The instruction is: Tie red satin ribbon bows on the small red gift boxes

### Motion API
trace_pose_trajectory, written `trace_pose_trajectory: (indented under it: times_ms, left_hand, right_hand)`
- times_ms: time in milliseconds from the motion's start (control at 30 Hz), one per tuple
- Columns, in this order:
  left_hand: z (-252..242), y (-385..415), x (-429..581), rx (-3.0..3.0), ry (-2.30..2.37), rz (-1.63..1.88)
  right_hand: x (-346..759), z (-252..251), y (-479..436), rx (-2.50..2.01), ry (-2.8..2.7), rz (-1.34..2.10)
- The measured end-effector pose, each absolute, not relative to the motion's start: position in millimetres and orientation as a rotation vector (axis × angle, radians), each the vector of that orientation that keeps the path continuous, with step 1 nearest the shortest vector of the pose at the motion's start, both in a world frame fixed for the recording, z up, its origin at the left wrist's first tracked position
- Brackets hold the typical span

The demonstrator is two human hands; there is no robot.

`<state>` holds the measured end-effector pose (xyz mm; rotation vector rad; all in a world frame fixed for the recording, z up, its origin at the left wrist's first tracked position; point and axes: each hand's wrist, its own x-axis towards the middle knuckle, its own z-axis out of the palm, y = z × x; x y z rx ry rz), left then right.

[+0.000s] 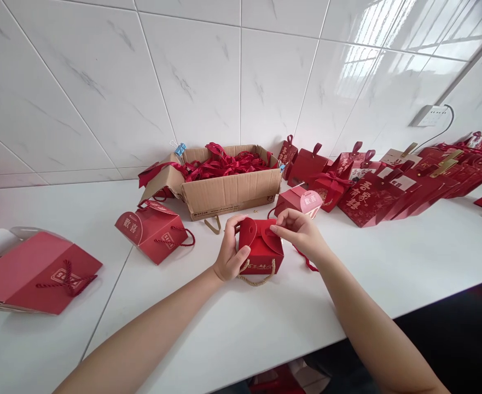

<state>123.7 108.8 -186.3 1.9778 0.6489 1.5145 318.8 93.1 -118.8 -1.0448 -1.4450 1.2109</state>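
A small red gift box [262, 262] with a twisted gold cord handle [257, 283] stands on the white table in front of me. My left hand [230, 253] wraps round its left side, thumb on the front. On the right, my right hand [300, 234] pinches the rounded top flap between thumb and index finger. The two top flaps meet over the box, each with a rounded edge. Just behind it, partly hidden by my right hand, is a pink gift box [296, 201]. A red ribbon [306, 260] lies by my right wrist.
An open cardboard box [232, 191] full of red ribbons [228, 164] stands against the tiled wall. To the left are a red gift box [154, 230] and a flattened red box [39, 268]. Rows of red gift bags [370, 197] line the right. A power socket [429, 116] sticks out from the wall.
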Motion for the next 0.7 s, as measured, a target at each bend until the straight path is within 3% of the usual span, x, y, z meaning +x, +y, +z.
trace_pose_trajectory:
  times_ms: [533, 700]
  left_hand:
    - [-187.3, 109.8, 124.9, 1.988, 0.64, 1.521]
    - [-187.6, 110.7, 124.5, 1.962, 0.611, 1.516]
  right_hand:
    - [316.4, -120.4, 89.8, -1.128, -1.684, 0.856]
    - [317.2, -118.6, 89.4, -1.105, -1.789, 0.588]
